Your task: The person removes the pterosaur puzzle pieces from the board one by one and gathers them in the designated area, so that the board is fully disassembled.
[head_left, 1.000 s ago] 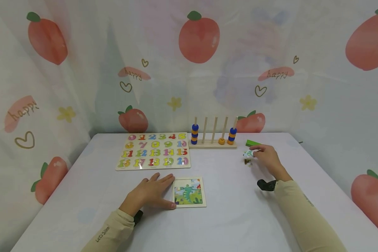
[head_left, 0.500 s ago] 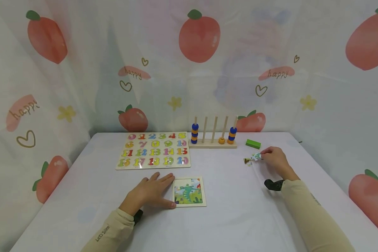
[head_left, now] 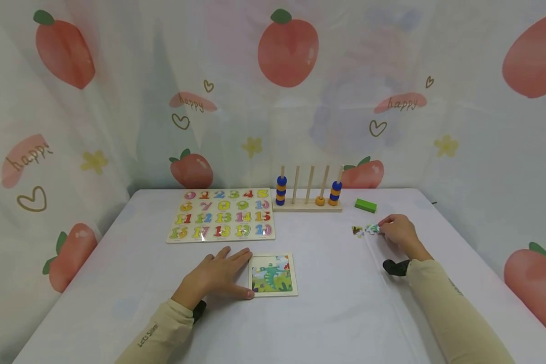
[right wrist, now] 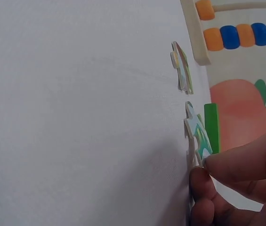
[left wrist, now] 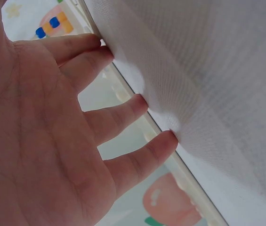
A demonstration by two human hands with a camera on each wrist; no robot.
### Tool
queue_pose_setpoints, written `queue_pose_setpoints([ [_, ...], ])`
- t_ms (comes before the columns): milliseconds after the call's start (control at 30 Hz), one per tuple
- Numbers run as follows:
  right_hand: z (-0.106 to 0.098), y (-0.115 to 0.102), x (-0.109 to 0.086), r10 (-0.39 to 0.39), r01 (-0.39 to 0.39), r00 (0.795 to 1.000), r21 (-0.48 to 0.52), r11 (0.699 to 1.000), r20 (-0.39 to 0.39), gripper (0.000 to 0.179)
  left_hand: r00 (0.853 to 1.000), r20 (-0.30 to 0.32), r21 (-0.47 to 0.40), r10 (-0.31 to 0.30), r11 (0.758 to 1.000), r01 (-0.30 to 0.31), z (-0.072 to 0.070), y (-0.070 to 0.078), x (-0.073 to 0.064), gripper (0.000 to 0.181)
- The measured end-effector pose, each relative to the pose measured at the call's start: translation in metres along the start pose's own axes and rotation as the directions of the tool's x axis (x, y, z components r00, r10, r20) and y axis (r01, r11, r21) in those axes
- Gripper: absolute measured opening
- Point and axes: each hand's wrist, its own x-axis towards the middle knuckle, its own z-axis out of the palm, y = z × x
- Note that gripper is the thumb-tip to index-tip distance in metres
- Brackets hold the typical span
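My left hand (head_left: 217,279) lies with spread fingers at the left edge of a small wooden puzzle board (head_left: 294,283) showing a green dinosaur; the thumb and fingertips meet its frame. The board's upper left shows a pale bare patch. Off to the right, my right hand (head_left: 401,234) pinches one end of a jigsaw piece (right wrist: 199,134) between thumb and finger, low over the table. This piece is white and green. A second jigsaw piece (head_left: 357,231), with brown on it, lies just left of the held one.
Behind the board lies a number puzzle (head_left: 168,241), 0 to 20. To its right stands a wooden bead abacus (head_left: 307,206) with blue and orange beads. A green block (head_left: 366,205) sits beyond the jigsaw pieces. Patterned cloth (head_left: 236,121) hangs around the table.
My right hand has moved right and slightly nearer with the jigsaw piece, from over the second piece to beside it. The green block shows fully now. My left hand has stayed put.
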Motion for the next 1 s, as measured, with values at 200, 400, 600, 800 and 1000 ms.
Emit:
queue_pose_setpoints([
  [200,0.001,0.0,0.0,-0.023,0.022,1.0,-0.043,0.999,-0.014,0.026,1.0,-0.007,-0.006,-0.003,1.0,0.003,0.0,0.0,0.0,0.103],
  [400,0.001,-0.002,-0.001,-0.011,0.009,1.0,-0.081,0.997,-0.026,0.029,1.0,-0.012,0.003,-0.002,1.0,0.002,0.0,0.0,0.001,0.103],
  [600,0.001,-0.006,-0.004,0.023,-0.025,0.999,-0.05,0.998,-0.032,0.035,1.0,-0.008,-0.001,-0.004,1.0,0.004,-0.001,0.001,0.0,0.103],
  [800,0.005,-0.029,-0.014,-0.032,0.031,0.999,-0.011,0.999,-0.02,0.038,1.0,-0.007,0.0,-0.005,1.0,0.005,-0.002,0.002,-0.001,0.104],
  [1000,0.014,-0.052,-0.025,-0.132,0.133,0.991,0.032,0.991,-0.028,0.037,1.0,-0.005,-0.004,-0.004,1.0,0.004,-0.002,0.002,-0.001,0.104],
])
